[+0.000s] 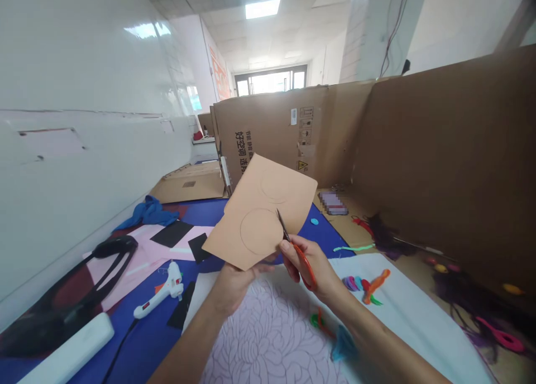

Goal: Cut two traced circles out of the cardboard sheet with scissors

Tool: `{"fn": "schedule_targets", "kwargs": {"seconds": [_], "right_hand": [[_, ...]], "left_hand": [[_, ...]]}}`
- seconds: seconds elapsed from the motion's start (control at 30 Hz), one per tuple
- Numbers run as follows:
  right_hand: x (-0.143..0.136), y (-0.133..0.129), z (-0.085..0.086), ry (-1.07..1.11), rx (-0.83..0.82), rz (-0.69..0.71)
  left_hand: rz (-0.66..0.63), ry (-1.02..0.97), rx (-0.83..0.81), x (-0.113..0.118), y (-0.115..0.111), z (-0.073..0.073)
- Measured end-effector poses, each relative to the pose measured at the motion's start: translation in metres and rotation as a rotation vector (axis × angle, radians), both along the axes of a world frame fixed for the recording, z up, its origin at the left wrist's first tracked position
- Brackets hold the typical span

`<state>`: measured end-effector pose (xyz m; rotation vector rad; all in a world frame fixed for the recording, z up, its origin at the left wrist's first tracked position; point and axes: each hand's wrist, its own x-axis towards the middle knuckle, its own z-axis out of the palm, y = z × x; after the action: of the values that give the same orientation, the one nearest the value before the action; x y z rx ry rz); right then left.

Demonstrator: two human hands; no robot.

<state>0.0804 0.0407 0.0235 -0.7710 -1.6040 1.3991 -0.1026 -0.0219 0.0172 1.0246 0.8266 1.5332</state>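
My left hand [235,288] grips the lower edge of a tan sheet of card [234,228], held up and tilted in front of me. Two circles are drawn in outline on the card, the lower one plain and the upper one faint. In my right hand [307,258] is a pair of scissors [305,265] with red-orange handles, fingers wrapped round them. The dark blade lies over the card near the right side of the lower circle; whether it is cutting cannot be told. Below both hands lies a white sheet with a printed flower pattern [263,328].
On the blue table [125,331] at left are a white glue gun [161,294], a power strip [71,353], a black strap [62,294] and black squares on pink sheets. Coloured fuzzy pieces [374,286] lie at right. A phone [333,203] rests before tall cardboard walls [272,127].
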Motion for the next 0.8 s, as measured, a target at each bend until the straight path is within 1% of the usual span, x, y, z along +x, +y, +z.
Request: {"fn": "schedule_targets", "kwargs": {"seconds": [0.03,0.07,0.1,0.17,0.23,0.33,0.4,0.5,0.57,0.6,0.7,0.8], "right_hand": [[-0.002,0.0,-0.002,0.016,0.0,-0.006],[-0.003,-0.001,-0.003,0.032,-0.001,-0.012],[-0.005,-0.002,-0.004,0.044,-0.001,-0.019],[-0.009,-0.006,-0.005,0.06,-0.007,-0.02],[-0.013,-0.012,-0.005,0.072,-0.016,-0.015],[-0.018,-0.021,-0.001,0.082,-0.016,-0.004],[-0.021,-0.026,-0.001,0.077,-0.01,-0.002],[-0.026,-0.031,-0.004,0.077,-0.027,0.005],[-0.029,-0.033,-0.008,0.088,-0.047,0.017],[-0.03,-0.034,-0.009,0.093,-0.054,0.026],[-0.032,-0.036,-0.012,0.099,-0.068,0.054],[-0.032,-0.036,-0.011,0.092,-0.07,0.057]], "left_hand": [[-0.031,0.037,0.024,0.006,-0.001,-0.001],[-0.014,0.051,0.04,0.011,-0.002,-0.002],[0.035,0.043,0.051,0.016,-0.003,-0.002],[0.182,-0.018,0.051,0.025,-0.004,-0.001],[0.304,-0.053,0.012,0.032,-0.004,-0.001],[0.385,-0.101,0.004,0.038,-0.006,-0.004],[0.441,-0.079,-0.009,0.04,-0.007,-0.007],[0.582,0.013,-0.11,0.04,-0.008,-0.011],[0.676,0.051,-0.152,0.04,-0.007,-0.011],[0.708,0.055,-0.147,0.04,-0.007,-0.01],[0.73,0.031,-0.09,0.042,-0.007,-0.005],[0.716,0.032,-0.114,0.043,-0.007,-0.001]]}}
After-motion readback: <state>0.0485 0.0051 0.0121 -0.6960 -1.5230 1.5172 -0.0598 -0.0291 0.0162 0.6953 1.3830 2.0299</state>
